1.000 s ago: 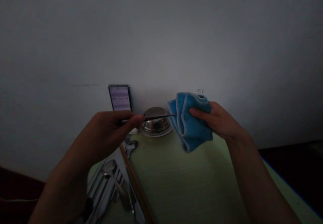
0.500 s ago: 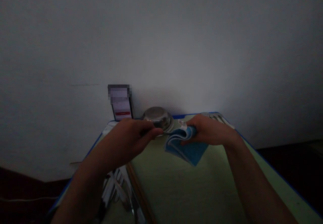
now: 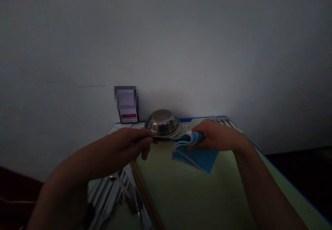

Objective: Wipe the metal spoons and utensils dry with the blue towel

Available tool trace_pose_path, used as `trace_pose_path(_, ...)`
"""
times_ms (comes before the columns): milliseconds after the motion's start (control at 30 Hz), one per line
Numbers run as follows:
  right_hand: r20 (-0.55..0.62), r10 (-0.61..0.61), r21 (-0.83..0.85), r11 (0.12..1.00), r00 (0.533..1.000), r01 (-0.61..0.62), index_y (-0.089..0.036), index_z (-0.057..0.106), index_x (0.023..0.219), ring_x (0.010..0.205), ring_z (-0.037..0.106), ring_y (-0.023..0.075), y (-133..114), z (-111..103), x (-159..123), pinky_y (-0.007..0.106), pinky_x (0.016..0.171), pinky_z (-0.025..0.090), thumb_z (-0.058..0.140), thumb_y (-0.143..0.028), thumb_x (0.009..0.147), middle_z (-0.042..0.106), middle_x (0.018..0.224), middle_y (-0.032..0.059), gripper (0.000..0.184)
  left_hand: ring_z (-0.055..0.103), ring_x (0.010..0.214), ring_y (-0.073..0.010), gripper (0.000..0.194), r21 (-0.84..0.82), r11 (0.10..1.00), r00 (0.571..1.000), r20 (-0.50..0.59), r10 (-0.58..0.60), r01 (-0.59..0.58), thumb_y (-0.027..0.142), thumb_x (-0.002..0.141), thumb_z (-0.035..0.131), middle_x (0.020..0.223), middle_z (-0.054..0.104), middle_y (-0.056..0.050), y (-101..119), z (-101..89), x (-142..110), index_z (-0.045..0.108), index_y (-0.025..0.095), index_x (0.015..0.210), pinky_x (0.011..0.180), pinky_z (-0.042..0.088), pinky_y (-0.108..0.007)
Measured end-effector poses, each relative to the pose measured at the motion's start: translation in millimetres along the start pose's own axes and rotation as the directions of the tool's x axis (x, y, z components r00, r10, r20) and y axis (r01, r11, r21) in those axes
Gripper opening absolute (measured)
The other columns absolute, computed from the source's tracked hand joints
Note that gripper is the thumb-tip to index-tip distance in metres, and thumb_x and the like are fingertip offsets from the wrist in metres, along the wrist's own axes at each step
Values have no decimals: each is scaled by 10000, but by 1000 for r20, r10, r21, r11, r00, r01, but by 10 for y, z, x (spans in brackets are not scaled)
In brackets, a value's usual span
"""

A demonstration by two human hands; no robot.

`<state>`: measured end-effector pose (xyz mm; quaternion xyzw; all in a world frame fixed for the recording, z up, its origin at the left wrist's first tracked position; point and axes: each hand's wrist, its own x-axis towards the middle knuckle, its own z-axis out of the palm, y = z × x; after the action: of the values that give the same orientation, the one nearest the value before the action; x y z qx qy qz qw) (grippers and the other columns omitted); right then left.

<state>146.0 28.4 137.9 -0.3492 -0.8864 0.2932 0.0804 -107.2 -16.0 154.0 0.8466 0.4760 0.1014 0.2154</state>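
My left hand (image 3: 132, 140) is closed, pinching one end of a thin metal piece of cutlery (image 3: 163, 138). Its other end runs into a folded blue cloth (image 3: 198, 157) with pale edging, so I cannot tell what kind it is. My right hand (image 3: 211, 135) is wrapped around the cloth, fingers closed, at the far part of the table. Just behind the cutlery, a shiny metal bowl (image 3: 162, 122) sits upside down near the wall.
Several knives and other cutlery (image 3: 114, 195) lie at the left front, beside a long brown wooden strip (image 3: 146, 195). Several spoons (image 3: 220, 120) lie at the far right corner. A phone (image 3: 129, 115) leans on the wall. The green tabletop (image 3: 197, 199) has blue edging.
My left hand has drawn left, away from the cloth, so more of the metal cutlery shows between the hands. My right hand still grips the cloth. The view has shifted slightly.
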Motion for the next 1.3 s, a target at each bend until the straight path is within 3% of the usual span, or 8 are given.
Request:
trace_pose_path(200, -2, -67, -23, 997, 998, 67, -169, 619, 690, 505, 466, 69, -71, 8, 21, 174, 499, 352, 562, -359, 749, 547, 574, -40, 207, 520, 538, -98, 404, 41, 994, 992, 72, -99, 96, 340, 888, 309, 556, 562, 17, 112, 34, 83, 552, 159, 621, 555, 391, -208)
trace_pose_path(300, -5, -104, -34, 994, 995, 104, -180, 639, 788, 578, 530, 91, -120, 27, 51, 187, 547, 372, 548, -358, 765, 625, 676, -16, 202, 529, 553, -106, 344, 83, 996, 996, 81, -42, 36, 351, 884, 316, 611, 588, 19, 217, 112, 148, 582, 178, 751, 545, 379, -215)
trace_pose_path(500, -39, -100, -69, 993, 994, 97, -187, 651, 852, 663, 581, 125, -135, 46, 78, 208, 594, 390, 519, -420, 777, 669, 774, 13, 278, 550, 637, -132, 368, 189, 982, 999, 43, 25, -33, 384, 894, 293, 704, 601, -3, 207, 133, 157, 583, 185, 787, 587, 374, -242)
trace_pose_path(667, -46, -35, -86, 996, 998, 31, -208, 668, 861, 689, 597, 138, -49, 46, 63, 208, 600, 399, 558, -400, 747, 680, 785, 3, 249, 533, 565, -106, 378, 173, 985, 1000, 18, 17, -20, 377, 893, 309, 613, 568, 20, 135, 75, 102, 563, 175, 700, 563, 358, -226)
trace_pose_path(867, -41, 103, -69, 992, 994, -105, -202, 690, 777, 624, 579, 141, 82, 43, 46, 215, 530, 389, 576, -493, 690, 654, 679, 0, 324, 541, 582, -113, 358, 165, 986, 1000, -2, 10, -10, 358, 874, 338, 612, 572, 16, 117, 70, 61, 576, 172, 683, 575, 372, -225)
trace_pose_path(1100, 35, 256, -71, 965, 966, -254, -174, 687, 747, 561, 556, 143, 269, 29, -22, 230, 476, 374, 566, -564, 655, 642, 651, 19, 419, 528, 579, -121, 359, 91, 995, 997, -58, -46, 52, 403, 844, 355, 607, 574, 13, -25, 20, 22, 570, 174, 669, 557, 386, -213)
trace_pose_path(1233, -28, 209, -65, 975, 978, -210, -167, 669, 810, 631, 581, 156, 344, -5, -70, 239, 537, 406, 536, -514, 711, 663, 749, 32, 384, 509, 535, -117, 377, 109, 984, 983, -137, -124, 139, 427, 843, 340, 579, 565, 17, -126, -38, -43, 557, 172, 669, 524, 376, -209)
trace_pose_path(1300, -77, 171, -71, 982, 982, -176, -168, 659, 853, 661, 586, 161, 337, -16, -72, 244, 569, 412, 506, -508, 740, 666, 788, 33, 389, 511, 542, -119, 385, 101, 982, 982, -125, -145, 158, 444, 843, 338, 588, 567, 17, -147, -44, -55, 561, 175, 681, 522, 377, -207)
